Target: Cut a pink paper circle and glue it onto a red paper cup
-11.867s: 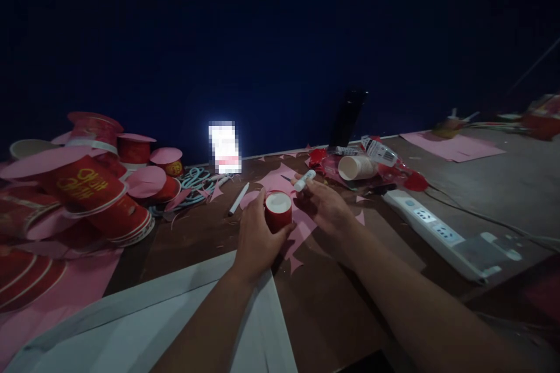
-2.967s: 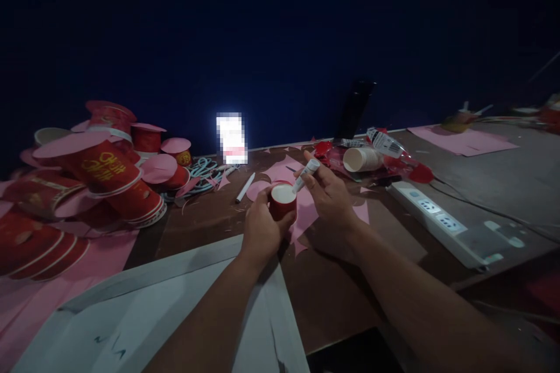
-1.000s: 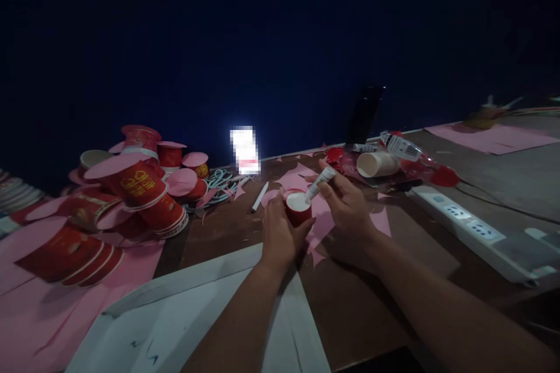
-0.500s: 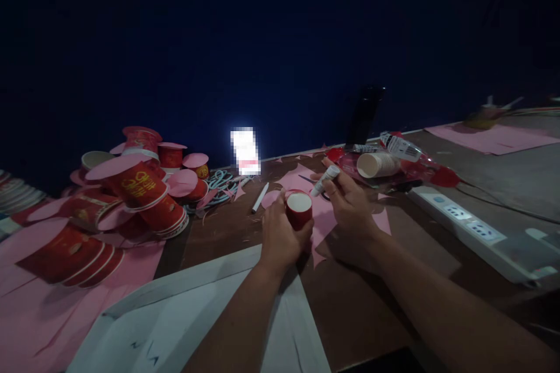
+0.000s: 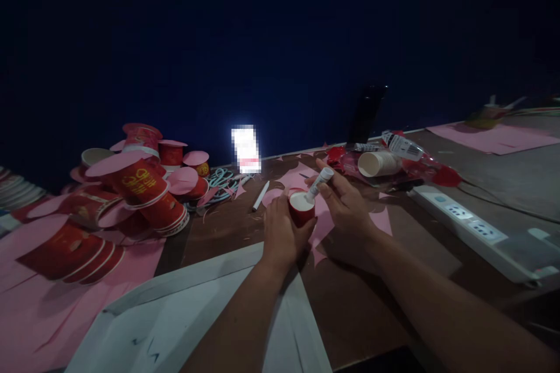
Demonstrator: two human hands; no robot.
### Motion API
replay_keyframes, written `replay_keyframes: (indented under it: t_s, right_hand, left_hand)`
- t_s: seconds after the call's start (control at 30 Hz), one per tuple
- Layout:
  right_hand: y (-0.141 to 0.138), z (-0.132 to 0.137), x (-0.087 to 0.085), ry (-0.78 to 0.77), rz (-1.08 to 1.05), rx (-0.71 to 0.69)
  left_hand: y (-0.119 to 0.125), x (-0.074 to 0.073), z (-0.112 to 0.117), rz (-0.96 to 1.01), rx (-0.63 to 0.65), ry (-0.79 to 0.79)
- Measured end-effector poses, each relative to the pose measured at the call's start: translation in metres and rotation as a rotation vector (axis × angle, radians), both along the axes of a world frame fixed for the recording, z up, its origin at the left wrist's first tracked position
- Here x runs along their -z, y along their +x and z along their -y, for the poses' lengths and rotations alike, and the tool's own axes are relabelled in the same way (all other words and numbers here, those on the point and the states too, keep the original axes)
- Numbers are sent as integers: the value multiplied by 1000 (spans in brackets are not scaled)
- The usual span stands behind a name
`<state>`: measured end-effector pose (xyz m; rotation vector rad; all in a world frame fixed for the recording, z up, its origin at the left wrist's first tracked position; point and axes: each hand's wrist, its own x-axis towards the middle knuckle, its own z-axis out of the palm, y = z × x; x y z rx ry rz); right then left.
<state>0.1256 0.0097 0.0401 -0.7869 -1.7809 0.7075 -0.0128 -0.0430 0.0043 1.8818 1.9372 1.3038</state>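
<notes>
My left hand [image 5: 282, 233] is wrapped round a small red paper cup [image 5: 301, 214], whose round white end faces up. Pinched in the fingers of my right hand [image 5: 345, 201] is a white glue stick [image 5: 321, 182], slanted, its lower tip at the white end of the cup. Whether the tip presses on the surface is hard to see. Beneath both hands lie pink paper offcuts [image 5: 321, 227] with curved cut edges. A white pen [image 5: 261, 196] rests on the brown table just left of my left hand.
Red cups topped with pink paper discs [image 5: 118, 164] are heaped on the left. A white board or box lid [image 5: 175, 303] lies in front. To the right are a power strip [image 5: 464, 230], stacked paper cups [image 5: 378, 164] and a plastic wrapper [image 5: 406, 148]. A lit phone screen [image 5: 245, 148] stands behind.
The glue stick in my right hand has moved down and left onto the end of the cup. My left hand and the cup have shifted slightly right.
</notes>
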Motion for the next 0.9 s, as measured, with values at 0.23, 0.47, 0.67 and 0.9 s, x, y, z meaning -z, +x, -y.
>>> replay_keyframes:
  t_s: [0.23, 0.47, 0.67, 0.9]
  right_hand:
    - [0, 1, 3, -14, -48, 17]
    - [3, -4, 5, 9, -48, 25]
    - [1, -5, 4, 1, -27, 31]
    - [4, -12, 8, 1, -98, 74]
  left_hand:
    - [0, 1, -1, -9, 10, 14]
    - [-1, 4, -2, -21, 16, 31]
    - [0, 2, 0, -15, 15, 24]
    - [-2, 3, 2, -5, 42, 1]
